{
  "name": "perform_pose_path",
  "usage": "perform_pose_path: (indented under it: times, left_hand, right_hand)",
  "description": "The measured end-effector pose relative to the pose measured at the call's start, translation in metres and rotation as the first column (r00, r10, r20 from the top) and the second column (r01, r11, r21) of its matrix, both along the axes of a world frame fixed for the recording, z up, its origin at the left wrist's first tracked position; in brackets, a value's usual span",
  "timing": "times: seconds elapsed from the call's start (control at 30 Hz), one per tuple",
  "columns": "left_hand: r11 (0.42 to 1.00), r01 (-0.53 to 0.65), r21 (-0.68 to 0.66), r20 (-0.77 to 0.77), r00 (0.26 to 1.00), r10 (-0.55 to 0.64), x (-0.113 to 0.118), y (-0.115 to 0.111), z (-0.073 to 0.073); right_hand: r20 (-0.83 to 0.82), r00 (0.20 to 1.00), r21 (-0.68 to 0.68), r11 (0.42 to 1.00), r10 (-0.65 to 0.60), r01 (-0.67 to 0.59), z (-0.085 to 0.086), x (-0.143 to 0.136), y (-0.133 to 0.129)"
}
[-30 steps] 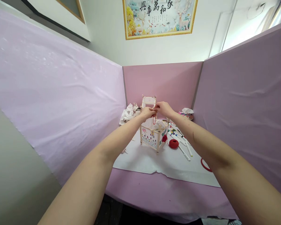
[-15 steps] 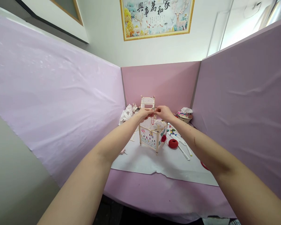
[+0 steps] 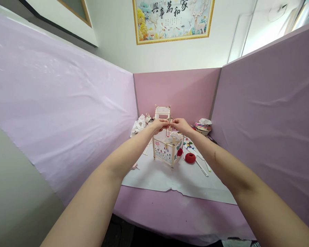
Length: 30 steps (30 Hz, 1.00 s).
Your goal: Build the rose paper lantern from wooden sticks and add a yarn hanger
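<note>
My left hand and my right hand meet fingertip to fingertip above a lantern-like box with a wooden stick frame and painted white panels. Both hands are closed in a pinch on a red cord, which hangs down between them in a narrow loop. A red flower-like tuft sits at the box's right side. Just right of the box lies a roll of red cord. Behind my hands stands a second wooden frame with pale panels.
White crumpled cloth lies at the back left. A bowl of odds and ends stands at the back right. White sticks or tubes and small colourful pieces lie on the white sheet. Pink and lilac partitions enclose the table.
Both hands stay pinched together at nearly the same spot. My right hand and forearm have shifted very slightly; the red loop still hangs below the fingers.
</note>
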State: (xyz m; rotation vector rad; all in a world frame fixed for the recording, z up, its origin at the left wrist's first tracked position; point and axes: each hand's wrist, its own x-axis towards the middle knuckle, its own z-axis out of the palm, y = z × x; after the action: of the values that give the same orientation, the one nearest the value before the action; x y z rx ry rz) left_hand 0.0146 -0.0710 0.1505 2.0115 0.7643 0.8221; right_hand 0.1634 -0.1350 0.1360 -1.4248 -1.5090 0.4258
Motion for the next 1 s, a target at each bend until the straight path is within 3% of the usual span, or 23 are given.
perform_pose_path:
  times: [0.17,0.27,0.4,0.57,0.77,0.87,1.0]
  left_hand:
    - [0.955,-0.018,0.297,-0.083,0.996,0.044,-0.002,0.003,-0.005]
    - [0.868,0.003,0.496,-0.115,0.991,0.062,0.001,0.002,-0.007]
    - [0.751,0.028,0.659,-0.148,0.985,0.093,0.004,0.000,-0.012]
    - [0.647,-0.022,0.763,-0.125,0.976,0.181,0.001,0.000,-0.020]
    - [0.535,-0.058,0.843,-0.079,0.970,0.230,-0.001,0.003,-0.030]
    - [0.484,-0.077,0.871,-0.054,0.967,0.250,0.002,0.004,-0.033]
    - [0.480,-0.118,0.869,-0.014,0.965,0.261,0.003,0.003,-0.034]
  right_hand:
    - [-0.128,0.991,-0.059,0.997,0.041,-0.048,-0.005,0.002,0.004]
    - [-0.206,0.971,-0.033,0.991,0.118,-0.127,-0.011,0.001,0.010]
    - [-0.198,0.945,0.044,0.965,0.261,-0.258,-0.016,-0.001,0.016]
    - [-0.175,0.968,-0.006,0.983,0.181,-0.185,-0.015,0.000,0.012]
    - [-0.466,0.835,-0.105,0.919,0.292,-0.380,-0.012,0.005,0.010]
    - [-0.441,0.854,-0.145,0.917,0.276,-0.371,-0.009,0.004,0.013]
    - [-0.365,0.905,-0.160,0.943,0.219,-0.293,-0.008,0.002,0.016]
